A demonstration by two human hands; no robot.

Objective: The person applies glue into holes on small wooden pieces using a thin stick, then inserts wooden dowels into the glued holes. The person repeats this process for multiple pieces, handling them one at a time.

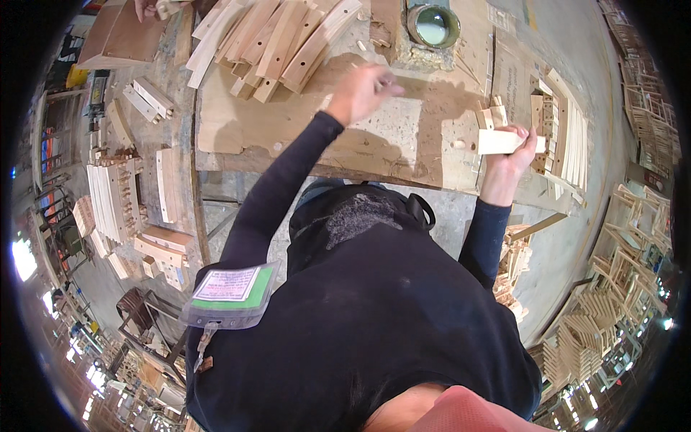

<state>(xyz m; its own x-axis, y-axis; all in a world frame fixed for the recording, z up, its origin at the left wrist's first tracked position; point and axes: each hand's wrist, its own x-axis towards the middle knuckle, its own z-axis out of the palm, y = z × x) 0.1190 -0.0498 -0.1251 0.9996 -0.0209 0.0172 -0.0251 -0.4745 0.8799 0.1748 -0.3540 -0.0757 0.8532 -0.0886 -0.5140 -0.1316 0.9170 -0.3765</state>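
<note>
Close by, a clear badge holder [230, 291] with a green and white card hangs near the top of the dark left sleeve [266, 194]; past it is the tabletop [309, 133], made of worn brown board; the right hand [520, 157] is over its right part, with the fingers closed around a pale wood block [497, 142]; the block points left, and a short wood peg [458, 145] shows at its left end, but I cannot tell if the two are joined; just past the block are some small wood pieces [492, 115]; to the right of this hand is a row of long pale slats [572, 144]; the left hand [363, 93] is over the middle, with bent fingers; it is blurry, so I cannot tell if it holds anything; farther off, to its left, is a pile of wood bars [281, 47] with round holes; at the far edge is a round pot [432, 27] with pale, milky stuff inside; at the far left, another person's hand [146, 9] is by a brown box [122, 36].
</note>
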